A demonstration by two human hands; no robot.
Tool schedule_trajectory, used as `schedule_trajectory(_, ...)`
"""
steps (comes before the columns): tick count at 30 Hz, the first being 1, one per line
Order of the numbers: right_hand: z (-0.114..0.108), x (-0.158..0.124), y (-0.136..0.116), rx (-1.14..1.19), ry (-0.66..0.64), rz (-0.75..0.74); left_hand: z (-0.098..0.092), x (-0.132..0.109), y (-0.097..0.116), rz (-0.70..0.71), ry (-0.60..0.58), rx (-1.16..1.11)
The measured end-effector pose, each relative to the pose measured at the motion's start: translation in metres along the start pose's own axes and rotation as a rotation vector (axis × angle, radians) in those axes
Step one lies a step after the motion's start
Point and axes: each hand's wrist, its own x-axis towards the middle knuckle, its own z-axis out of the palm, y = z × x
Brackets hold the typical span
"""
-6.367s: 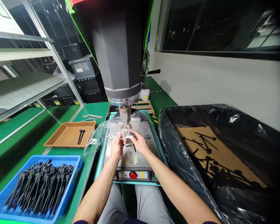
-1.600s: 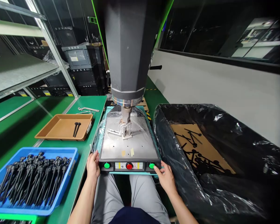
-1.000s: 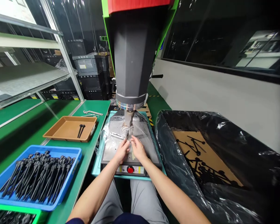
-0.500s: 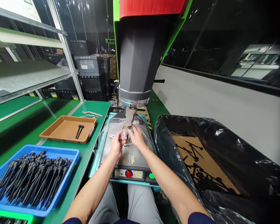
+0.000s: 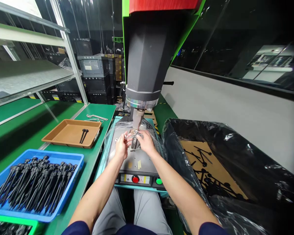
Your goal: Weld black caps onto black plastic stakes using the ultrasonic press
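Observation:
Just below the grey horn tip [image 5: 137,119] of a press-like machine [image 5: 144,58], both hands work over its metal base plate [image 5: 127,164]. My left hand [image 5: 122,146] pinches crinkled clear plastic film [image 5: 131,133] on the left side, fingers curled. From the right, my right hand [image 5: 146,142] grips the same film close under the horn, its fingertips partly hidden. A small metal fixture [image 5: 134,143] stands on the plate between the hands. More of the film spreads over the plate behind and beside both hands.
To the left, a blue tray [image 5: 79,160] holds many black rod-like parts; a brown tray [image 5: 56,141] holds two. Wrenches [image 5: 97,117] lie behind. Red [image 5: 135,179] and green [image 5: 158,181] buttons face me. A plastic-lined box [image 5: 170,153] with black parts stands at right.
The clear film between my hands is lifted and spread wider, showing more of the fixture beneath. My right hand has shifted slightly right, and the view has tilted a little.

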Motion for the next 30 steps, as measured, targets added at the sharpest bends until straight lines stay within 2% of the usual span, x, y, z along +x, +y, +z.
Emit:
schedule_trajectory(2,-0.009,-0.027,-0.009,0.059,-0.042,0.044,-0.005,-0.004,-0.004,-0.005,0.009,0.018)
schedule_trajectory(5,-0.024,-0.068,-0.026,0.184,-0.197,0.157,-0.017,-0.014,-0.011,-0.047,0.065,0.064)
schedule_trajectory(7,-0.033,-0.087,-0.037,0.265,-0.268,0.188,-0.026,-0.024,-0.016,-0.106,0.087,0.089)
schedule_trajectory(9,-0.039,-0.098,-0.045,0.322,-0.284,0.188,-0.036,-0.038,-0.019,-0.172,0.056,0.137)
schedule_trajectory(12,-0.041,-0.104,-0.051,0.428,-0.252,0.192,-0.051,-0.067,-0.020,-0.188,-0.065,0.252)
schedule_trajectory(17,-0.034,-0.105,-0.057,0.658,-0.193,0.292,-0.062,-0.116,-0.012,0.059,-0.240,0.529)
schedule_trajectory(21,-0.028,-0.110,-0.065,0.737,-0.201,0.333,-0.063,-0.136,-0.006,0.084,-0.236,0.651)
schedule_trajectory(26,-0.023,-0.120,-0.076,0.824,-0.342,0.358,-0.066,-0.145,-0.003,0.030,-0.214,0.523)
schedule_trajectory(30,-0.017,-0.125,-0.083,0.828,-0.364,0.396,-0.071,-0.151,-0.001,0.017,-0.223,0.470)
